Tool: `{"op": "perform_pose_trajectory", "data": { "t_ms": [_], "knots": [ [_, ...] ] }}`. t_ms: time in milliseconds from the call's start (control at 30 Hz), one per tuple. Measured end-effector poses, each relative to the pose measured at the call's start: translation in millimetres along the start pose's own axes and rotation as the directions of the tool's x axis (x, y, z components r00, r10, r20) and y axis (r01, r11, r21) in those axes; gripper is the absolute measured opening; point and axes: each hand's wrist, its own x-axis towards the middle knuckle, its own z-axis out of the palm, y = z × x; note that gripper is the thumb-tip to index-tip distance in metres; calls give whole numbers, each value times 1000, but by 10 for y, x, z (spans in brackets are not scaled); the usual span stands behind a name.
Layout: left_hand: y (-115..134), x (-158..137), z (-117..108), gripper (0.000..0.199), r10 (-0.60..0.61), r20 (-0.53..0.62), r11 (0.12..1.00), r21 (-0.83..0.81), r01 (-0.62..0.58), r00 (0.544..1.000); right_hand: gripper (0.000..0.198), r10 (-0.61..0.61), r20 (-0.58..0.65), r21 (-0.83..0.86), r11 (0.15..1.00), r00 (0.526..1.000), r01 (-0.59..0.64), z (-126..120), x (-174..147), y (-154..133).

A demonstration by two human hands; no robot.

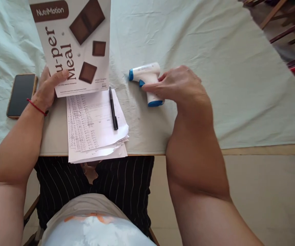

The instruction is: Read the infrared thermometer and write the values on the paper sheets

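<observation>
My left hand [48, 85] is closed on the lower left edge of a white meal shake box [86, 51] printed with brown chocolate pieces, its thumb on the front. The box stands over the top end of a stack of written papers [96, 123]. A black pen [113, 109] lies on those papers. To the right, my right hand [180, 83] has its thumb and fingers around the grip of a white and blue infrared thermometer [147, 73], which lies on its side on the cloth with its nose to the left.
A dark smartphone [22, 95] lies left of my left hand. A pale green cloth [239, 102] covers the table, whose front edge runs just before my lap. Wooden and red chair parts [291, 44] show at the upper right.
</observation>
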Motion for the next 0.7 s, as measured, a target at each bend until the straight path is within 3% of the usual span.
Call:
{"op": "perform_pose_trajectory", "data": {
  "t_ms": [67,133,233,333,400,467,600,700],
  "knots": [
    [-16,4,1,89,15,-3,999,-38,-15,1000,30,29,-53,117,993,998,-23,-16,-63,-80],
    [-41,14,-2,84,33,4,996,-83,-33,999,22,-15,-131,315,948,991,56,-36,-146,-160],
    [-67,24,-12,82,36,23,993,-110,-34,999,20,-148,-197,624,743,969,240,-43,-310,-304],
    [-62,16,-21,81,27,6,993,-118,-26,1000,16,-304,-57,825,522,951,216,9,-528,-479],
    [-50,2,-24,80,13,19,994,-110,-11,1000,19,-443,56,879,446,895,166,85,-680,-588],
    [-32,-12,-22,78,3,30,996,-92,0,1000,22,-512,99,892,425,853,152,183,-803,-672],
    [12,-28,-10,86,-35,1,998,-45,35,999,24,-496,157,872,475,854,116,326,-913,-745],
    [39,-37,-19,92,-60,2,996,-67,60,998,32,-549,239,861,501,801,86,326,-927,-743]
  ]
}}
